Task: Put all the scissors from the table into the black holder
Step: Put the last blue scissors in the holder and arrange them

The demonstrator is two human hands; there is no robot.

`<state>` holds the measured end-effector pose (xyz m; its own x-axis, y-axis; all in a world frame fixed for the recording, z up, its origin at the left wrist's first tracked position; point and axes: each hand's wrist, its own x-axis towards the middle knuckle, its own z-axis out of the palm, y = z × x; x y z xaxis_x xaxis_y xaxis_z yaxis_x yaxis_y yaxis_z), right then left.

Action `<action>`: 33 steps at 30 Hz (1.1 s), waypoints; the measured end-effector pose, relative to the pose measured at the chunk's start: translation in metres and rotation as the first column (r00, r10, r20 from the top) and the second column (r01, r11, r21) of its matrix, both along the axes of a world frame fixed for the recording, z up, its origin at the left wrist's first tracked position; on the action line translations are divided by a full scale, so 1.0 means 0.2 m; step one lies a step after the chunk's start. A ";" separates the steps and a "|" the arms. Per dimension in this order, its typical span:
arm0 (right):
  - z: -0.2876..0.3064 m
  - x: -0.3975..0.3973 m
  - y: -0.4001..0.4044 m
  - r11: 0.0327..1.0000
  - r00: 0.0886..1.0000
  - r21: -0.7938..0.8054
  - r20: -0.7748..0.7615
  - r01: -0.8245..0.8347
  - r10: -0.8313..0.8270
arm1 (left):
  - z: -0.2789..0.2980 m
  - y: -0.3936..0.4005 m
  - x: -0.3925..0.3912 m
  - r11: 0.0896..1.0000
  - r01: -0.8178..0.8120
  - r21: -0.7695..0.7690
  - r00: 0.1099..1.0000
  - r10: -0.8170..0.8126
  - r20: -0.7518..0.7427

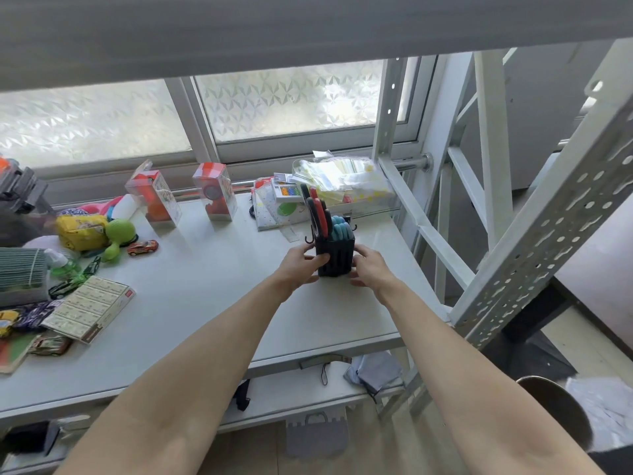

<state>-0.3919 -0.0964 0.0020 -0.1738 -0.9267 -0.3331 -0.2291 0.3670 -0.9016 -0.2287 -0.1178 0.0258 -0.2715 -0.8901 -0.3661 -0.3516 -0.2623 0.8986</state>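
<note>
since both hands are already on it, the black holder (335,256) stands upright between them on the white table (212,286); left hand (300,264) and right hand (369,265) fingers curl against its sides; red-handled scissors (318,214) and blue-handled scissors (340,229) stick up handles-first, so it looks basically done.

The black holder (335,257) stands upright on the table, red-black scissors (319,214) and blue scissors (340,229) inside.
</note>
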 end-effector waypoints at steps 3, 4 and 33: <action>-0.01 0.01 0.02 1.000 1.000 -0.016 -0.010 0.010 -0.010 | -0.03 0.02 0.03 0.999 -0.043 -0.028 0.998 0.042 -0.038; -0.01 0.01 0.02 1.000 1.000 -0.026 -0.011 0.011 -0.011 | -0.04 0.03 0.04 0.998 -0.057 -0.029 0.997 0.056 -0.045; -0.13 0.07 0.00 0.991 0.989 -0.019 -0.057 0.134 -0.135 | -0.08 0.04 0.10 1.000 0.013 0.015 0.997 -0.014 0.076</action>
